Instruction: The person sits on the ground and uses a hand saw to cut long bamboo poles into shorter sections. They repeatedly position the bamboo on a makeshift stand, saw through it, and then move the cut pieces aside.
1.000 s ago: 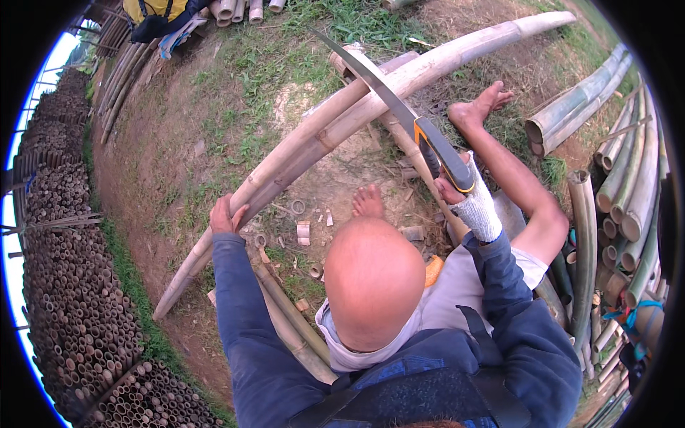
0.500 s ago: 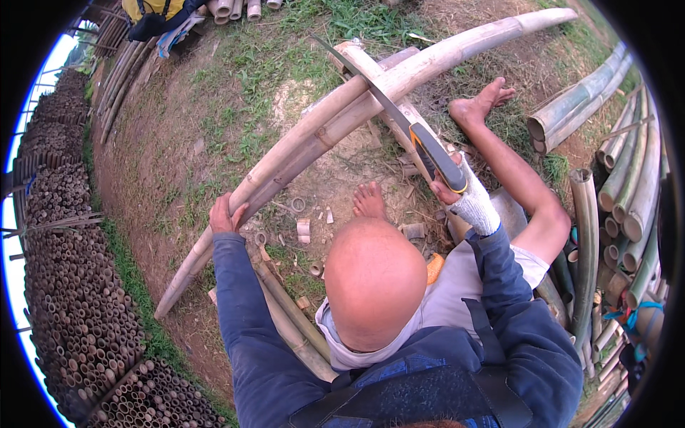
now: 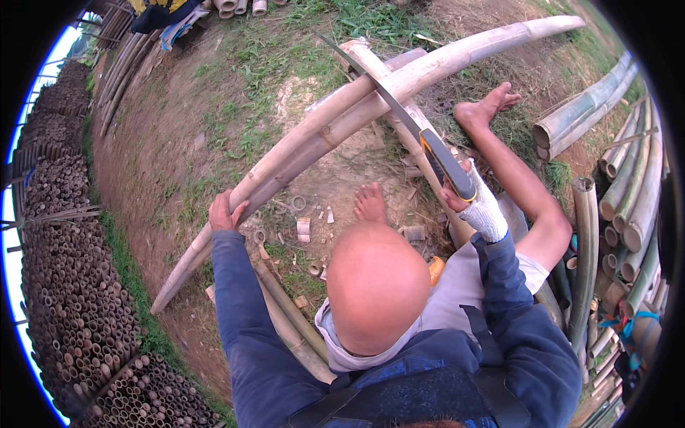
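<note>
Gripping saw [image 3: 405,115], upper centre of frame, in gloved right hand [image 3: 474,203]; clasping bamboo poles [image 3: 308,134], centre-left to upper right, with bare left hand [image 3: 225,214]; possibly risking a slip through rolling on crosswise support [image 3: 409,141].

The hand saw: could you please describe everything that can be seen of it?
The hand saw has a long, narrow, grey blade that looks metal, and a dark handle with orange-yellow edging. The right hand, in a whitish glove, grips the handle. The blade slants up and leftward across the bamboo poles; its teeth are unclear.
</note>
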A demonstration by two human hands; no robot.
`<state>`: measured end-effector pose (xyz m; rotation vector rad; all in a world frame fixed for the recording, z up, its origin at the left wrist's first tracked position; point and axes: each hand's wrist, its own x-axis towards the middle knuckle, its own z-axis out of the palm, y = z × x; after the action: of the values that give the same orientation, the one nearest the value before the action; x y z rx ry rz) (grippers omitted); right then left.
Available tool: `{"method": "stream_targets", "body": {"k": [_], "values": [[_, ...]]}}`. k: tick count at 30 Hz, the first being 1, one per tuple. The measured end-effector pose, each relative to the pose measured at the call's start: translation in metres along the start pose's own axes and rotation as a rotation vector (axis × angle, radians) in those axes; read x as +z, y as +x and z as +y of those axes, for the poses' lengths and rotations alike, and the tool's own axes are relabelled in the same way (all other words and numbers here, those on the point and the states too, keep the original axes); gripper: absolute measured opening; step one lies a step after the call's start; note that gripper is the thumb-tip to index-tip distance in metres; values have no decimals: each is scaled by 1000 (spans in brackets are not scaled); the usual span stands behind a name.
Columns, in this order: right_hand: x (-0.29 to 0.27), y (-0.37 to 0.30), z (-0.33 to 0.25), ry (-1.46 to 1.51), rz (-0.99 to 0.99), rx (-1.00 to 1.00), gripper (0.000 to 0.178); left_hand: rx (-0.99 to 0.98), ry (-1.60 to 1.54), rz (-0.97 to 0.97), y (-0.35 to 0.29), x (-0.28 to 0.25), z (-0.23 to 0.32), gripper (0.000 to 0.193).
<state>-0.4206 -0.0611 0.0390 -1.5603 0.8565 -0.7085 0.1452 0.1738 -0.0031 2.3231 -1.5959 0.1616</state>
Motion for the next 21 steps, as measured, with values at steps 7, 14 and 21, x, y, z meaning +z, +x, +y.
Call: {"method": "stream_targets", "body": {"k": [7,14,21], "values": [[0,7,4,108,-6,107,46,3,-21,-11,2,-2,3,57],[11,10,10,6,-10,14,45,4,-37,-1,2,-1,3,56],[5,6,1,-101,-55,-42,40,11,-17,13,1,1,-1,56]]}}
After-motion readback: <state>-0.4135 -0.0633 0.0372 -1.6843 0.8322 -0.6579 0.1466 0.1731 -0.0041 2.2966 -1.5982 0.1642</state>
